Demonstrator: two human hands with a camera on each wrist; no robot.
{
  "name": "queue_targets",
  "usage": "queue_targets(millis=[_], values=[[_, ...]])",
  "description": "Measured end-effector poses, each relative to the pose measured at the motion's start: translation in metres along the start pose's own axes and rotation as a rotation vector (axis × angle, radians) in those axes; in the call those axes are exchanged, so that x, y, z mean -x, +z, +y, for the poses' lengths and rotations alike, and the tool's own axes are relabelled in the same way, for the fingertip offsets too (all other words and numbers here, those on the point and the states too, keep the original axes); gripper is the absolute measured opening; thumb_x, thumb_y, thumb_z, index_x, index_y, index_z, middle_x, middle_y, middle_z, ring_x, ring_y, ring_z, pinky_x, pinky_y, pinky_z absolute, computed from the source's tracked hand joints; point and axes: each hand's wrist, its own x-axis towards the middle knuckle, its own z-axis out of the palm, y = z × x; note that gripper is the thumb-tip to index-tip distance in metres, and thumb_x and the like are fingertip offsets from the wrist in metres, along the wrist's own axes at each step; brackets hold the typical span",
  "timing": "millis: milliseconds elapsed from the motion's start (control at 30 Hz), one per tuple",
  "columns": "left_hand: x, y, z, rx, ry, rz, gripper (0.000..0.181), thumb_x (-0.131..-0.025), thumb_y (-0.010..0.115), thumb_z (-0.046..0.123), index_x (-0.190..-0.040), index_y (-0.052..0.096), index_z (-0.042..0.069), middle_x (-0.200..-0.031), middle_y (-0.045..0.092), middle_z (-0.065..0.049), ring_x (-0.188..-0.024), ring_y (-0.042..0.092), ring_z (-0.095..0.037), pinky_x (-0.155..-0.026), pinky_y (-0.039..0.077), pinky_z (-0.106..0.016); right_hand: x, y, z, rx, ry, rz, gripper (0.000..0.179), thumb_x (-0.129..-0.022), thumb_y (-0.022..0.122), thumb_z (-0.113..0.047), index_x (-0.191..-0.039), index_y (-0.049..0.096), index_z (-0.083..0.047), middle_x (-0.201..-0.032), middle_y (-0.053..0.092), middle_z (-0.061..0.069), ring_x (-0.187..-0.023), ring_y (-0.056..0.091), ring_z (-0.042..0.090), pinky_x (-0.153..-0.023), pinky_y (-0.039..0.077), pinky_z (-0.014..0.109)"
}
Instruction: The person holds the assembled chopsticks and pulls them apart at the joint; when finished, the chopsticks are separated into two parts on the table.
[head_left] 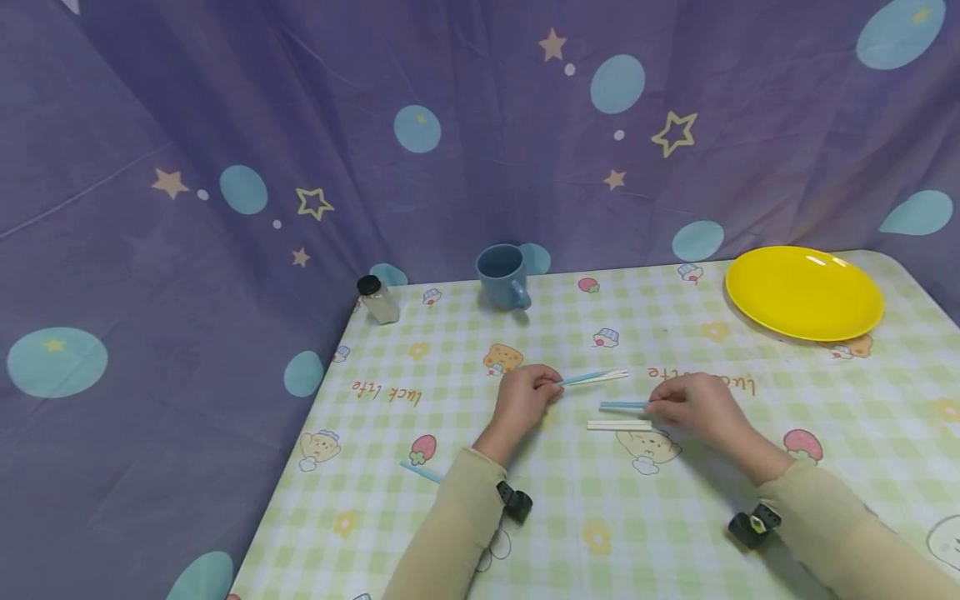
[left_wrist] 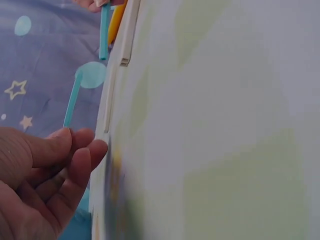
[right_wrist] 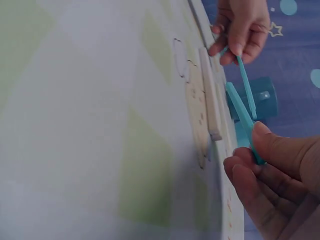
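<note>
With thumb and fingertips, my left hand (head_left: 527, 396) pinches one end of a thin blue stick (head_left: 585, 378). In the left wrist view this blue stick (left_wrist: 73, 100) tilts up off the table. White sticks (head_left: 617, 376) lie along its far part in the head view. My right hand (head_left: 697, 404) pinches a second blue stick (head_left: 622, 406), which points left toward the left hand. Just nearer to me, a pair of white sticks (head_left: 619, 425) rests side by side on the cloth. Another blue stick (head_left: 421, 472) lies by the left sleeve, partly hidden by it.
A blue mug (head_left: 502, 277) stands at the back of the table, with a black-capped shaker jar (head_left: 378, 302) to its left. At the back right is a yellow plate (head_left: 806, 293). A checked cloth (head_left: 555, 517) covers the table, and a purple curtain (head_left: 480, 75) hangs behind.
</note>
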Motion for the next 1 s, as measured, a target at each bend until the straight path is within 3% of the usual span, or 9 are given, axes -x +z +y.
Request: queue_targets(millis=[267, 467, 700, 1000], values=[[-0.010, 0.013, 0.009, -0.099, -0.023, 0.036, 0.008, -0.084, 0.078, 0.015, -0.078, 0.074, 0.017, -0.069, 0.064, 0.011, -0.063, 0.055, -0.003, -0.063, 0.046, -0.023, -0.004, 0.012, -0.004, 0.039, 0.034, -0.003, 0.011, -0.079, 0.082, -0.022, -0.075, 0.073, -0.019, -0.073, 0.066, -0.009, -0.070, 0.057, 0.011, -0.070, 0.044, 0.035], [-0.015, 0.020, 0.010, -0.183, -0.034, 0.004, 0.015, -0.079, 0.083, 0.017, -0.071, 0.071, 0.019, -0.066, 0.062, 0.014, -0.064, 0.054, -0.004, -0.066, 0.045, -0.023, -0.006, 0.016, -0.006, 0.033, 0.038, -0.065, 0.013, -0.080, 0.081, -0.022, -0.074, 0.070, -0.020, -0.072, 0.064, -0.011, -0.073, 0.057, 0.012, -0.073, 0.045, 0.038], [-0.021, 0.024, 0.011, -0.250, -0.048, -0.005, 0.020, -0.077, 0.085, 0.022, -0.068, 0.067, 0.019, -0.061, 0.057, 0.012, -0.057, 0.050, -0.005, -0.059, 0.041, -0.022, -0.009, 0.018, -0.001, 0.035, 0.045, -0.109, 0.013, -0.082, 0.079, -0.019, -0.074, 0.069, -0.020, -0.071, 0.063, -0.011, -0.073, 0.055, 0.012, -0.074, 0.044, 0.038], [-0.025, 0.027, 0.014, -0.318, -0.107, -0.011, 0.025, -0.077, 0.084, 0.025, -0.065, 0.064, 0.019, -0.062, 0.056, 0.011, -0.060, 0.051, -0.008, -0.060, 0.042, -0.024, -0.010, 0.014, 0.002, -0.010, 0.031, -0.168, 0.008, -0.086, 0.074, -0.016, -0.080, 0.070, -0.018, -0.075, 0.063, -0.009, -0.075, 0.054, 0.013, -0.075, 0.043, 0.037]])
